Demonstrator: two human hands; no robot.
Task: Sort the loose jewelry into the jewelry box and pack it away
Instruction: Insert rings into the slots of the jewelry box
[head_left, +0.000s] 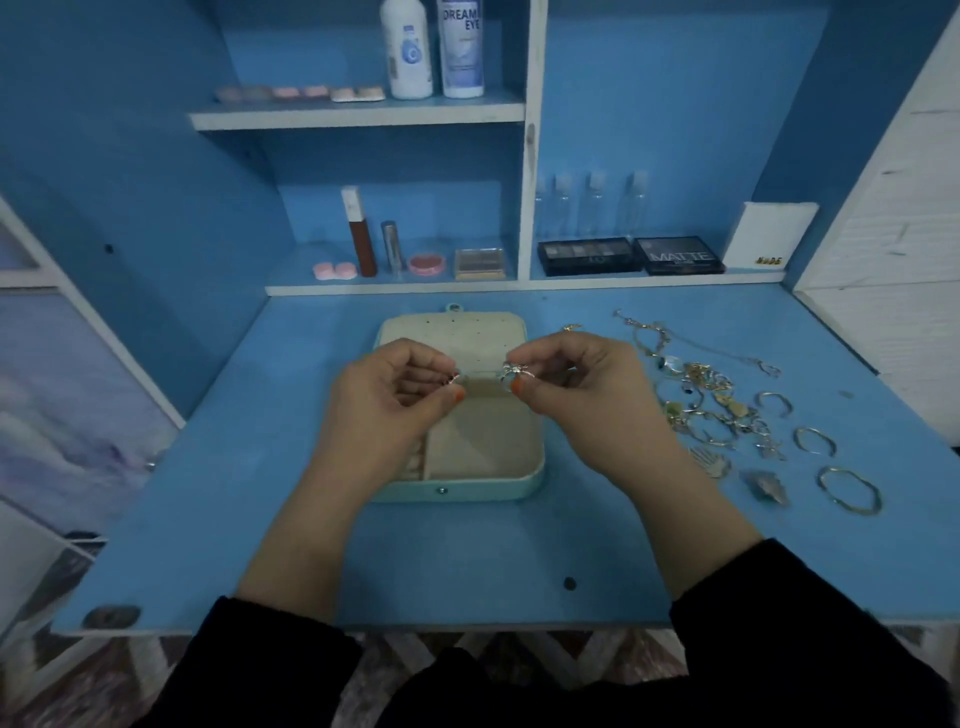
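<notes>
Right now, pinches a small ring-like piece (453, 380) with a red spot between thumb and forefinger of the left hand (387, 395), the other fingers curled in loosely. Grips likewise, with the right hand (582, 395), a small silver piece (515, 370) shaped like a star or flower — thumb and fingertip closed on it. Holds both pieces in the air, near each other but apart, above the middle of the open jewelry box (457, 491). Cannot tell more of either piece; too small.

Sits flat on the blue desk (467, 561), mint-green outside and beige within, with the lid (415, 327) laid back toward the shelves and dotted with small holes. Shows a large compartment in the base and a row of ring rolls at its left, partly hidden under the left wrist.

Lies heaped to the right of the box and well apart from it: loose jewelry (711, 405) — chains, charms and rings tangled together. Farther right, three bangles (849, 491) lying singly; along the far side, a thin chain (727, 353).

Behind, on the shelves: two white bottles (408, 49), clear bottles (592, 205), dark eyeshadow palettes (589, 256). At the bottom edge, black sleeves (260, 665).
</notes>
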